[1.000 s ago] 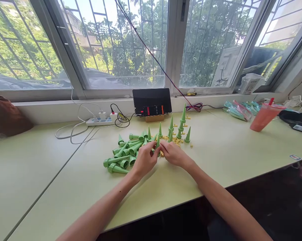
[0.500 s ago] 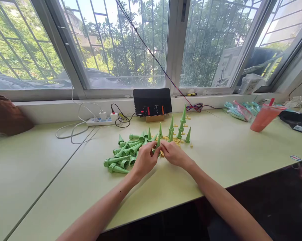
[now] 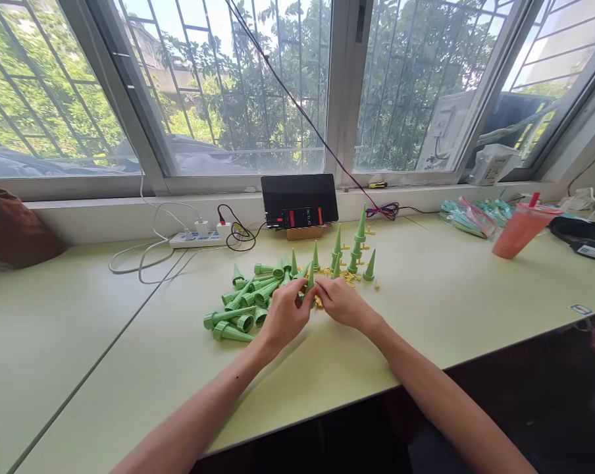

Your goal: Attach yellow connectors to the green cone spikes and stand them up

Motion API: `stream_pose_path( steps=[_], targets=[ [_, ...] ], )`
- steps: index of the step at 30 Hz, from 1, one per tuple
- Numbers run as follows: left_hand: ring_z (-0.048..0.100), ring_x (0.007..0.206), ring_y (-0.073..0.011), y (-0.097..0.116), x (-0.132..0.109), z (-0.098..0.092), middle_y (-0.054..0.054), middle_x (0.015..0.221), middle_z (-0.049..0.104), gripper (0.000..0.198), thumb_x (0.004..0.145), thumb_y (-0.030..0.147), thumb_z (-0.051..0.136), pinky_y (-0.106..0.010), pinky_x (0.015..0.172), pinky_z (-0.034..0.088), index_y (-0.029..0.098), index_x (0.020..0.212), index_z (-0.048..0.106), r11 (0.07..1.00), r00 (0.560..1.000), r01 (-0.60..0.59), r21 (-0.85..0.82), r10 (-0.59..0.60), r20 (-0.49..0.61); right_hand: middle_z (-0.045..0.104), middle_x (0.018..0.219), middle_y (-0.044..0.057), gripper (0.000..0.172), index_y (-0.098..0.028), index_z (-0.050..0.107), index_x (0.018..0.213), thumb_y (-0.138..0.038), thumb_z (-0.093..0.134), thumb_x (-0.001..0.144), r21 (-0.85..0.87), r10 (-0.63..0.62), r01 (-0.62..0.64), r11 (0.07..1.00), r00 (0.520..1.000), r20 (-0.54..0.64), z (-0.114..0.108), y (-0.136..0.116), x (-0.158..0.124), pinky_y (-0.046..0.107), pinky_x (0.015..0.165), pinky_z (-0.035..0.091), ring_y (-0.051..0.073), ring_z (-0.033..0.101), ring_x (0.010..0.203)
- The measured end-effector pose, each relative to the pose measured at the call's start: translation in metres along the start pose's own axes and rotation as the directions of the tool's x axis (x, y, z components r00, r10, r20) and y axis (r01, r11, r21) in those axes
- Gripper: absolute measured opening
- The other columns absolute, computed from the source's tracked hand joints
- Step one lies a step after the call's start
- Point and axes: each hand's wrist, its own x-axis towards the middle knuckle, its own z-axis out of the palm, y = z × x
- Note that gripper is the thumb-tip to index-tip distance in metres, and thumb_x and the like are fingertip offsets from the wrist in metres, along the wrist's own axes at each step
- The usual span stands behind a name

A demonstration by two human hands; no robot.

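My left hand (image 3: 288,311) is closed around an upright green plastic watering spike (image 3: 310,274), its pointed tip showing above the fingers. Against the right side of that spike, my right hand (image 3: 344,303) is pinched; whatever its fingertips hold is hidden. A loose heap of green spikes (image 3: 235,331) lies to the left of my left hand. Small yellow valve pieces (image 3: 351,278) are scattered behind and beside my right hand. Further back stand several upright spikes, some stacked into a tall column (image 3: 359,240) with yellow valves sticking out at the right.
Behind the work, a tablet (image 3: 300,191) leans with a phone (image 3: 302,217) in front of it. A power strip (image 3: 193,238) with cables lies at the back left. At right stand a red cup (image 3: 522,230) with a straw and plastic bags (image 3: 468,217).
Both hands keep the same grip at the same spike. The view has shifted very slightly; nothing else visibly moves.
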Motion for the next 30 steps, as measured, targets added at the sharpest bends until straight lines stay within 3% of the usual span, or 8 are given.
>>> stream_pose_path(
  steps=[15,30],
  targets=[
    [0.043,0.048,-0.0084,0.0001,0.0001,-0.0004,0.002,0.065,0.056,0.022,0.090,0.031,0.049,-0.023,0.050,0.034,0.019,0.073,0.050,1.000,1.000,0.003,-0.023,-0.002,0.024,0.041,0.058,-0.003,0.025,-0.020,0.041,0.071,-0.021,0.037,0.096,-0.020,0.005,-0.005,1.000,1.000,0.008,-0.0006,-0.0008,-0.0004,0.026,0.051,0.019,0.011,0.033,0.050],
    [0.042,0.048,-0.0083,0.0007,0.0006,-0.0003,0.003,0.061,0.050,0.024,0.090,0.028,0.050,-0.022,0.050,0.031,0.019,0.069,0.044,0.998,0.997,0.028,-0.057,-0.024,0.075,0.037,0.056,-0.004,0.026,-0.021,0.034,0.068,-0.020,0.037,0.094,-0.011,0.011,-0.010,1.000,1.000,0.022,-0.0006,0.0012,-0.0008,0.026,0.051,0.020,0.011,0.030,0.050]
  ],
)
